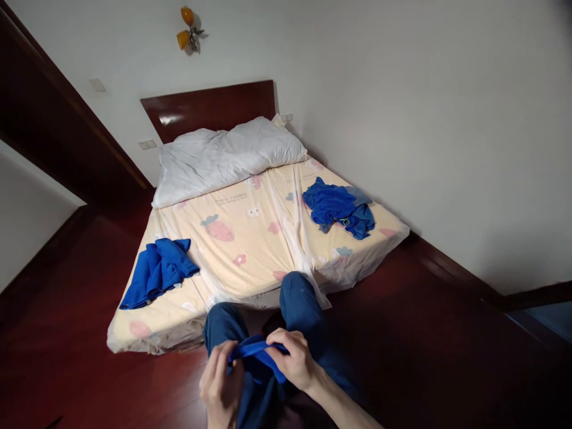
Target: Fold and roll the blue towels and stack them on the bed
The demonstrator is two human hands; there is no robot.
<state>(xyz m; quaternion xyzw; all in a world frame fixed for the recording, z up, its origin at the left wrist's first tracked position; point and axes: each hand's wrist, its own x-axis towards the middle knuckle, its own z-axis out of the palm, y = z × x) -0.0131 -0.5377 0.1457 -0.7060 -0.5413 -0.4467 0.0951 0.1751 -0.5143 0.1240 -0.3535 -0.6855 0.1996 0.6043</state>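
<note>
Over my lap, a piece of blue cloth [254, 350] is stretched between my two hands. My left hand [220, 378] pinches its left end, fingers closed. The right end is gripped between the thumb and fingers of my right hand [292, 357]. Part of the cloth hangs down between my knees, and its full shape is hidden. Ahead on the bed, a loose stack of blue cloths [161, 268] lies near the left front corner. A crumpled heap of blue cloths [337, 205] lies on the right side.
The bed [241, 262] has a cream patterned sheet and stands right before my knees. A white pillow or folded quilt [227, 158] lies against the dark headboard [214, 107]. A white wall [402, 119] runs along the right. Dark red floor [84, 310] surrounds the bed.
</note>
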